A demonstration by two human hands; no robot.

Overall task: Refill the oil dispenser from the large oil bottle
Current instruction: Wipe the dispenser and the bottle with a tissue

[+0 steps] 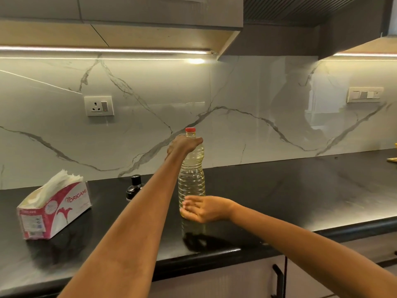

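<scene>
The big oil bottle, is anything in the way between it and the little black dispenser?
Only the person's own left arm. The oil bottle stands upright on the counter, red cap on, left hand gripping its neck. The dispenser sits just to its left, partly hidden behind that forearm. No other object stands between them.

My left forearm [137,211] hides most of the dark dispenser [133,188]; my right hand [204,208] looks blurred; a yellow object [392,159] is cut off far right.

My left arm [137,222] and right arm [300,239] were bare to the frame's edge, no sleeves; I wore nothing on either wrist or my fingers [189,204].
</scene>
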